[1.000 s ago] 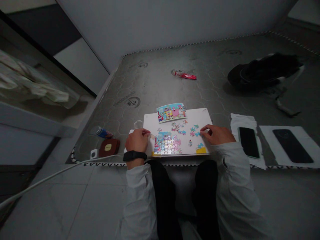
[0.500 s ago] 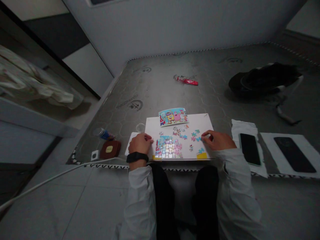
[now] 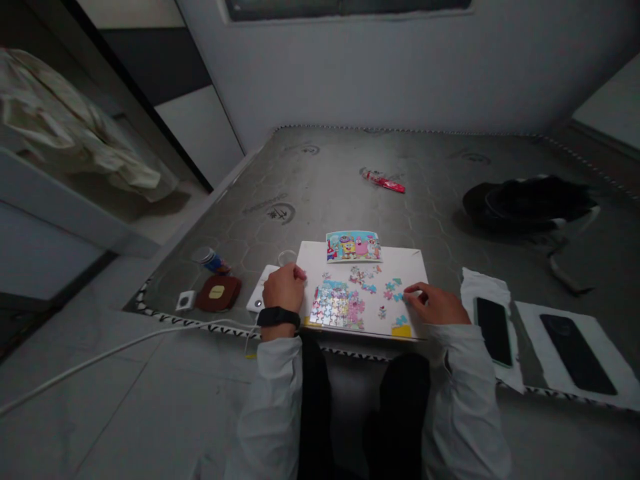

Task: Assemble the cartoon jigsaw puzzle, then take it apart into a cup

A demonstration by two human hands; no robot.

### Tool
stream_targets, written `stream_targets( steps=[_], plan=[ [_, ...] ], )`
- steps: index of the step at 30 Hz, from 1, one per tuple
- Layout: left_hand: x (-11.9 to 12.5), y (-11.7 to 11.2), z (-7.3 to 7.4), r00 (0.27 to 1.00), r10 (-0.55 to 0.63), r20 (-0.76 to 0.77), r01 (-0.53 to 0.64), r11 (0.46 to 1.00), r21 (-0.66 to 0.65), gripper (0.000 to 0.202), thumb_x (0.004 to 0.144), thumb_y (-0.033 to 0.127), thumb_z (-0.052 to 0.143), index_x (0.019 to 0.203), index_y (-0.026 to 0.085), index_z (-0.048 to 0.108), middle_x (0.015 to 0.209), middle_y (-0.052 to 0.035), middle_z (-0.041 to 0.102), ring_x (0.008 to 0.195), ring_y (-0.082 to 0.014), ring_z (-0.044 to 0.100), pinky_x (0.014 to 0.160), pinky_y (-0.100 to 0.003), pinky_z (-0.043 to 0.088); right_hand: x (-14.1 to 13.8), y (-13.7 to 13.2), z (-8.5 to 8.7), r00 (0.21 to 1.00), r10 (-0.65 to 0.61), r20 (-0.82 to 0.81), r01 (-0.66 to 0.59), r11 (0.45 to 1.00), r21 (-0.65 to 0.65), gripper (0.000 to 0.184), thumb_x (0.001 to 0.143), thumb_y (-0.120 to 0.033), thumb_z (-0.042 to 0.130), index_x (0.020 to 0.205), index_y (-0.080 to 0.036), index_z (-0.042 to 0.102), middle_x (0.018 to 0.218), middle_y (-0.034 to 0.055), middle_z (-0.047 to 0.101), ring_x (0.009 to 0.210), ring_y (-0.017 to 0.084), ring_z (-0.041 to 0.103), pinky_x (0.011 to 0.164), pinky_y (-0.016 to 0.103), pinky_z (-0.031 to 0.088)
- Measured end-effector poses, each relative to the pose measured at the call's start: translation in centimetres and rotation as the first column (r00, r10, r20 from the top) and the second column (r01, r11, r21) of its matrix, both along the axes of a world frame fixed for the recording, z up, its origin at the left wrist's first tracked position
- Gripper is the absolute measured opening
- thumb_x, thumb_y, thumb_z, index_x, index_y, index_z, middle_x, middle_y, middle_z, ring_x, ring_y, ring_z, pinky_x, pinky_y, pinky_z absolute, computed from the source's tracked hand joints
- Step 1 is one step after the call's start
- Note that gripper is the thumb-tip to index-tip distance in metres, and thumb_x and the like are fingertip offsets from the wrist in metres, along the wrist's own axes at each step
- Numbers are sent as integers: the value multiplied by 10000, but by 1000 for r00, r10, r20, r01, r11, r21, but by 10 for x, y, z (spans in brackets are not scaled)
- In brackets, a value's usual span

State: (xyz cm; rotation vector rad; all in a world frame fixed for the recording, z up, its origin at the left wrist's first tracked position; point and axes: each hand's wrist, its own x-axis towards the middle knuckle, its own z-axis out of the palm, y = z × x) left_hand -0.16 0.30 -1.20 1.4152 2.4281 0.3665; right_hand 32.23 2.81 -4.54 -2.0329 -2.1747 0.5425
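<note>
A partly joined jigsaw puzzle (image 3: 333, 303) lies at the lower left of a white board (image 3: 415, 263). My left hand (image 3: 284, 291), with a dark band at the wrist, rests by the board's left edge. Its fingers are curled together, and whatever they may hold is hidden. At the right side, my right hand (image 3: 434, 304) is closed in a pinch, its fingertips at a blue puzzle piece (image 3: 399, 297). Other loose puzzle pieces (image 3: 357, 275) are scattered between the joined part and that hand. A cartoon picture card (image 3: 354, 247) leans at the board's back edge.
On the left are a brown case (image 3: 218, 293), a small white box (image 3: 185, 301), a blue can-like container (image 3: 214, 262) and a white cable (image 3: 165, 329). Two phones (image 3: 493, 331) lie on white sheets at right. Farther back are a red packet (image 3: 385, 181) and a dark cap (image 3: 530, 203).
The camera view has tilted up, so the scene sits lower in the picture. Both hands stay in nearly the same places over the board, and the pieces look unchanged.
</note>
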Motion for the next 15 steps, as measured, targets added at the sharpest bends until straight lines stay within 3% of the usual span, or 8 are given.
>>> stream_targets(
  steps=[5,10,15],
  plan=[
    [0,0,-1,1000,7,-6,-8,1000,-18,169,849,205,554,859,257,715,990,-53,761,990,-242,682,811,-316,473,-2,0,1,1000,14,12,-14,1000,-10,301,901,-433,538,1053,-262,733,775,16,696,688,180,617,630,286,364],
    [-3,-2,-5,996,-80,31,83,985,-149,221,831,175,537,826,274,735,994,-51,759,975,-252,684,789,-332,466,-4,1,2,1000,17,16,-17,1000,21,291,904,-425,531,1042,-270,735,761,12,694,690,184,619,629,285,360],
    [-5,-4,-5,990,-131,59,140,972,-187,227,830,188,549,808,284,753,1020,-46,759,981,-260,684,790,-345,467,-5,-1,4,1000,7,5,-7,999,35,301,896,-425,532,1051,-268,737,766,20,703,691,190,617,623,290,360]
  ],
)
